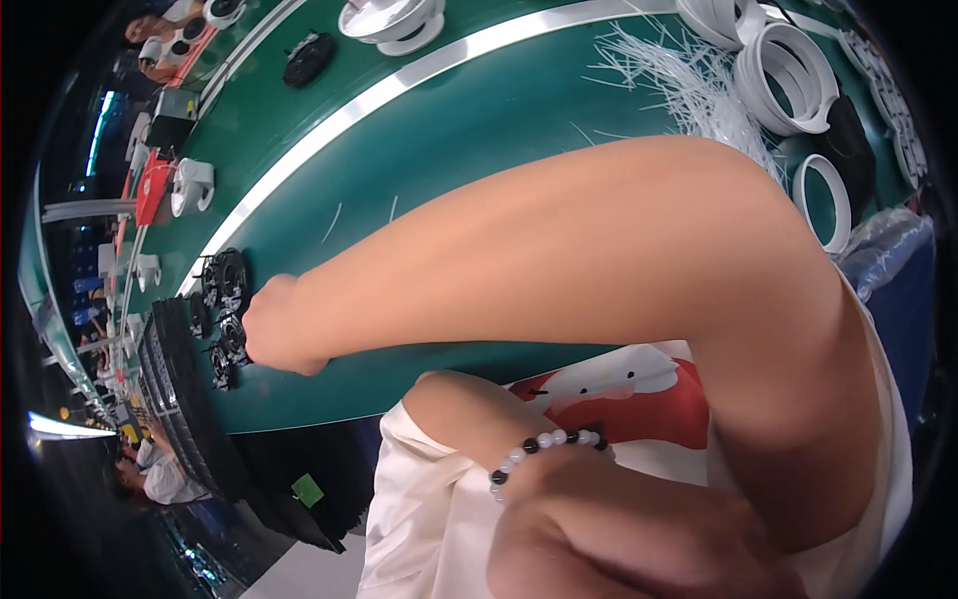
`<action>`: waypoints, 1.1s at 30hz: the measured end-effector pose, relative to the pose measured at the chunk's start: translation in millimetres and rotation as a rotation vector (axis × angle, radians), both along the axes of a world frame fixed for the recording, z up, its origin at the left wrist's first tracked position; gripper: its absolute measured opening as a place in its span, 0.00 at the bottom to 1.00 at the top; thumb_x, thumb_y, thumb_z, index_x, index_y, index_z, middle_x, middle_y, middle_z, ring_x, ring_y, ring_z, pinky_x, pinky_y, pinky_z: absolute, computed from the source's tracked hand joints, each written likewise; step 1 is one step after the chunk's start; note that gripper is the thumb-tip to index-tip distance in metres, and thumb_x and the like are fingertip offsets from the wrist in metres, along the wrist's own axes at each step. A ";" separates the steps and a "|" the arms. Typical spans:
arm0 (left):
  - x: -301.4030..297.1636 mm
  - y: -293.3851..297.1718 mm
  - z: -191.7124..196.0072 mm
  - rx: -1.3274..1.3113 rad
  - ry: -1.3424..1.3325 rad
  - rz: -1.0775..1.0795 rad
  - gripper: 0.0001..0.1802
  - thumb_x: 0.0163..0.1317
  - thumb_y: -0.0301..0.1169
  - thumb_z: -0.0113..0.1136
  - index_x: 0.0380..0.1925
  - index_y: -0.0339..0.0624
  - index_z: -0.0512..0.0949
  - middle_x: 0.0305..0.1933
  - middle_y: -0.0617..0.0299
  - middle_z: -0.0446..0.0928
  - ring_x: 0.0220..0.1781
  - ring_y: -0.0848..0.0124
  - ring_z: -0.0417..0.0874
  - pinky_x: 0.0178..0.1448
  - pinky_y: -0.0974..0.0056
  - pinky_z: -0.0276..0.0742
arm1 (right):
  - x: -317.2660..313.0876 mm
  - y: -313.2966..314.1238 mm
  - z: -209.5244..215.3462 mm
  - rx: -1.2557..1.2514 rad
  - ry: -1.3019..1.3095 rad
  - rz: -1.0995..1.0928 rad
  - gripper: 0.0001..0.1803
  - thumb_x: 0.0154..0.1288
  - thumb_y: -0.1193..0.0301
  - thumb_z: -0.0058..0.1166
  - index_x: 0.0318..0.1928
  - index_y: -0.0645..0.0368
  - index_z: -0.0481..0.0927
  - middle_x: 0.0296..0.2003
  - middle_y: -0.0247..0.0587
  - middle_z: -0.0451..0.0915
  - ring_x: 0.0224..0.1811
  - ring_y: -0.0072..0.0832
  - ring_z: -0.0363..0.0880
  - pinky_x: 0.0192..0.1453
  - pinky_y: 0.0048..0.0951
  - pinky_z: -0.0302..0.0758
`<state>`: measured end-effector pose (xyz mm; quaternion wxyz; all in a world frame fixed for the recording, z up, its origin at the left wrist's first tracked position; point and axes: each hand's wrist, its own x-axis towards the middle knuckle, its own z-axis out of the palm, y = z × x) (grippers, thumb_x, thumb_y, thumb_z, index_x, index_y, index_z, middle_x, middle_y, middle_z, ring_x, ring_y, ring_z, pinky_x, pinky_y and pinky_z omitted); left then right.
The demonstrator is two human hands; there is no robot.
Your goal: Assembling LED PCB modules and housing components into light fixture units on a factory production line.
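My right arm stretches across the view from the right to the far left. At its end, my right hand (281, 324) is beside a cluster of small black round parts with open frames (230, 285). The hand's fingers are turned away from view, so any grip on a part is hidden. Low in the picture, my left hand (619, 539) lies near my body. A black-and-white bead bracelet (549, 439) circles that wrist. The left hand's fingers cannot be made out, nor whether anything is in them.
Black stacked trays (165, 369) stand at the left table edge. White rings (788, 78) and a heap of thin clear strips (679, 85) lie at the far right. Across a white strip (299, 150) are another black part (308, 60) and a white housing (394, 20). Other people are in the background.
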<state>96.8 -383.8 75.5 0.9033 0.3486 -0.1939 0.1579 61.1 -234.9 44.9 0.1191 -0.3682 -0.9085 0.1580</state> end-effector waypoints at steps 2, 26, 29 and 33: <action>-0.5 0.2 0.8 0.001 -0.008 -0.041 0.06 0.56 0.24 0.45 0.30 0.29 0.67 0.17 0.52 0.70 0.17 0.65 0.71 0.24 0.67 0.66 | -3.7 -0.4 3.1 0.017 -0.011 0.019 0.14 0.41 0.72 0.51 0.33 0.56 0.80 0.33 0.42 0.78 0.36 0.36 0.77 0.33 0.36 0.74; -21.6 31.3 -8.2 0.518 -0.144 -0.172 0.16 0.62 0.30 0.40 0.43 0.28 0.65 0.28 0.53 0.71 0.25 0.62 0.73 0.28 0.68 0.68 | 22.4 -26.0 23.6 0.060 0.296 -0.166 0.04 0.36 0.79 0.50 0.20 0.65 0.75 0.23 0.51 0.75 0.29 0.45 0.76 0.29 0.38 0.74; -40.2 103.2 37.2 1.229 0.207 -0.304 0.22 0.56 0.31 0.51 0.48 0.25 0.67 0.40 0.45 0.74 0.37 0.58 0.77 0.42 0.67 0.72 | 76.5 -56.5 31.7 0.029 0.269 -0.429 0.04 0.42 0.75 0.52 0.22 0.64 0.75 0.23 0.49 0.74 0.29 0.44 0.75 0.33 0.39 0.73; -45.1 190.7 61.8 0.959 0.583 0.066 0.21 0.56 0.39 0.51 0.37 0.27 0.73 0.31 0.51 0.78 0.28 0.67 0.80 0.29 0.69 0.76 | 139.3 -120.8 14.9 0.183 0.170 -0.860 0.14 0.45 0.66 0.56 0.30 0.62 0.74 0.31 0.45 0.74 0.39 0.41 0.71 0.42 0.35 0.69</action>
